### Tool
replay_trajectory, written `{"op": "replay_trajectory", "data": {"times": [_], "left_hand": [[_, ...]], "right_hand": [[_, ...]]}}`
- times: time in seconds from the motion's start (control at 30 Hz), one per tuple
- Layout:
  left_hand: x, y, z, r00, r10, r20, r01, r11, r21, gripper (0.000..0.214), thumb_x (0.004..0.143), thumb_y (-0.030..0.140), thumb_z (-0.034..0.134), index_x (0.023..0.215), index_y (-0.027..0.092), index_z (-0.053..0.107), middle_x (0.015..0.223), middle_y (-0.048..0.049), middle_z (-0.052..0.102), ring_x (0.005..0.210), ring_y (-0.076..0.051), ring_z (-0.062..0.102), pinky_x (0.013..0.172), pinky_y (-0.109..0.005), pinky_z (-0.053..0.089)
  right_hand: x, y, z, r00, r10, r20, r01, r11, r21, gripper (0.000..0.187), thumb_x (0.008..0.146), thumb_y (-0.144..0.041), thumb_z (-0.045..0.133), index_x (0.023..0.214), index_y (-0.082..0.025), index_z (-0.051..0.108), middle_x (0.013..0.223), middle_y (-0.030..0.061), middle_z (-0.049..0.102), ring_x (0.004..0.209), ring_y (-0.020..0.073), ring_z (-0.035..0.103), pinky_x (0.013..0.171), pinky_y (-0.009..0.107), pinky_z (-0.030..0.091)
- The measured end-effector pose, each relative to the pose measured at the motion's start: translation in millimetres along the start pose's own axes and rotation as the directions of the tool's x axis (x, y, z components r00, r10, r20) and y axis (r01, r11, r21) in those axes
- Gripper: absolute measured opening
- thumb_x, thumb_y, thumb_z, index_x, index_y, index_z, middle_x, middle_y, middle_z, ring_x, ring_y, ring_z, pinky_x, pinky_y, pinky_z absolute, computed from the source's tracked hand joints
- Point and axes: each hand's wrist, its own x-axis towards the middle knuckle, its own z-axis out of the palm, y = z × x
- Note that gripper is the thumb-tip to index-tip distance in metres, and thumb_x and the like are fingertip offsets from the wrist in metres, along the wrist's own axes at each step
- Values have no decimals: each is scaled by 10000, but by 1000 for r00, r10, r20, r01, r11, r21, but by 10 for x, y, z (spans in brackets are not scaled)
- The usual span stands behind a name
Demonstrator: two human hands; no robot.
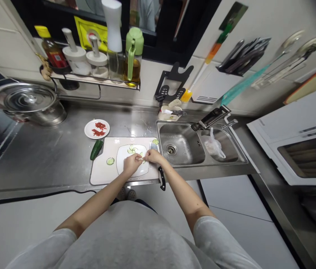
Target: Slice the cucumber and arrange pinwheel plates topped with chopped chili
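Over a white square plate, my left hand and my right hand meet with pinched fingertips. Between them is a small pale-green piece that looks like a thin cucumber slice, mostly covered by the fingers. Several cucumber slices lie at the plate's back. The plate rests on a pale cutting board, with one loose slice left of it and another cucumber piece at the back right corner. A black-handled knife lies at the right edge, its blade partly hidden beneath my right hand.
Left of the board lie a cucumber and a round plate with chopped red pieces. A lidded steel pot stands far left. To the right is a double sink holding a plastic bag. Bottles line a wall shelf.
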Motion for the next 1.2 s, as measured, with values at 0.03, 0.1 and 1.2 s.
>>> {"op": "replay_trajectory", "data": {"times": [0.03, 0.1, 1.2], "left_hand": [[25, 5, 7, 1000, -5, 1, 5, 999, 35, 176, 743, 337, 619, 894, 265, 674, 768, 33, 694, 749, -156, 627, 717, -265, 420], [66, 12, 18, 1000, -14, 2, 14, 995, 99, 177, 751, 336, 608, 903, 271, 672, 784, 38, 704, 777, -164, 634, 750, -277, 411], [258, 57, 83, 998, 60, -22, -49, 942, 333, 180, 806, 359, 535, 849, 241, 665, 923, -54, 646, 887, -237, 558, 789, -363, 354]], "right_hand": [[27, -6, -8, 1000, -6, 3, 6, 1000, -21, 154, 694, -300, 715, 700, -165, 640, 683, -3, 644, 644, 110, 560, 556, 189, 359], [70, -21, -16, 1000, -15, 8, 15, 998, -64, 141, 695, -295, 715, 721, -172, 652, 717, 7, 662, 677, 121, 575, 575, 195, 361], [-57, 237, 47, 984, 100, -149, -111, 992, -65, 183, 800, -387, 605, 843, -209, 601, 881, 41, 668, 832, 179, 587, 641, 239, 343]]}}
